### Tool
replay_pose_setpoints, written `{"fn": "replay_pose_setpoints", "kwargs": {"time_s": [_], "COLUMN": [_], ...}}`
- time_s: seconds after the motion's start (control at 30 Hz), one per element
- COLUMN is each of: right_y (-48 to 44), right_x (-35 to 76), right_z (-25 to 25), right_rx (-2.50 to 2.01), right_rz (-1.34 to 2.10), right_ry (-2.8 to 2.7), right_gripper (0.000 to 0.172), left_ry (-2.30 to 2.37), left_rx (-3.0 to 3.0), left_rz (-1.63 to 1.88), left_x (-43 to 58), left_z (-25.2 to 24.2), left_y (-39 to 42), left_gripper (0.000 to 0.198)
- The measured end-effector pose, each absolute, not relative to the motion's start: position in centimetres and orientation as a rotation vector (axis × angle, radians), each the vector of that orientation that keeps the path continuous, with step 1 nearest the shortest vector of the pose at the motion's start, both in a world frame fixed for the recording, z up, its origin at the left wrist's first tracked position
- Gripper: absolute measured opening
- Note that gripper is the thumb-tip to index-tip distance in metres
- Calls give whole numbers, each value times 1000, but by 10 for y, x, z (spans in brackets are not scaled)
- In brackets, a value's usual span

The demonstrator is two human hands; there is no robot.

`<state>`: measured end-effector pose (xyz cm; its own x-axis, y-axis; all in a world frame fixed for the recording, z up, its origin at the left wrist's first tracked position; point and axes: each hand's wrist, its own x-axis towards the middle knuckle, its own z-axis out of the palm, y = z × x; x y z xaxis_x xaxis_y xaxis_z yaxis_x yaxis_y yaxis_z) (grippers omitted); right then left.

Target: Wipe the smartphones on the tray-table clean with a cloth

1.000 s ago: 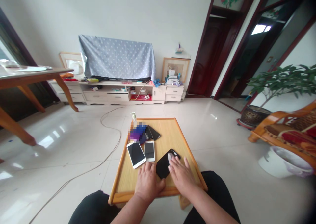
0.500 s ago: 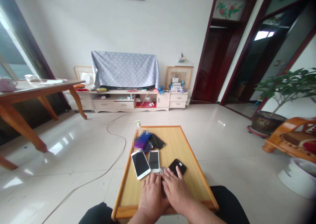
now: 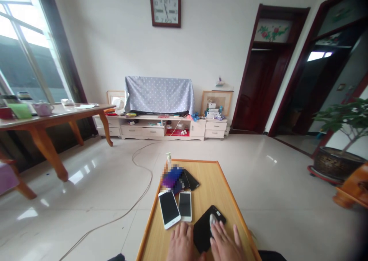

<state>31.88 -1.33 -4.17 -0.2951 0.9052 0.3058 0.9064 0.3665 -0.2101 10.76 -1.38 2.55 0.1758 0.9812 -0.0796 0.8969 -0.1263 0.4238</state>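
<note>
Fingers outstretched, my right hand presses a pale wad onto the black phone, left hand flat alongside: stay light, even!

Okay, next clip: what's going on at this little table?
A person's right hand has its fingertips against a small pale wad on a black phone, which lies on the wooden table. The left hand is beside the phone's left edge; whether it touches isn't clear. Two white-framed phones lie just beyond the left hand, and a pump bottle stands near the far left corner.
</note>
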Motion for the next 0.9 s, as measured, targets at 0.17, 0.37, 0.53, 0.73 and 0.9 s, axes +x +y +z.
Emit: {"fn": "replay_pose_setpoints", "kwargs": {"time_s": [0.17, 0.37, 0.53, 0.73, 0.9], "right_y": [-9, -11, -24, 22, 13], "right_x": [323, 322, 297, 311, 288], "right_z": [-36, 21, 38, 50, 43], "right_rx": [-1336, -1710, -1394, -1852, -1524], "right_rz": [48, 128, 378, 246, 416], "right_ry": [-2424, -2236, -2447, -2232, -2400], "right_gripper": [43, 49, 48, 53, 51], "left_ry": [1778, 1767, 1767, 1782, 1759], "left_rx": [2089, 2159, 2179, 2175, 2174], "left_rz": [279, 416, 394, 392, 363], "left_x": [107, 114, 118, 120, 122], "left_z": [26, 39, 45, 46, 54], "left_y": [-13, -22, -20, -19, -19], "left_gripper": [73, 67, 55, 67, 60]}}
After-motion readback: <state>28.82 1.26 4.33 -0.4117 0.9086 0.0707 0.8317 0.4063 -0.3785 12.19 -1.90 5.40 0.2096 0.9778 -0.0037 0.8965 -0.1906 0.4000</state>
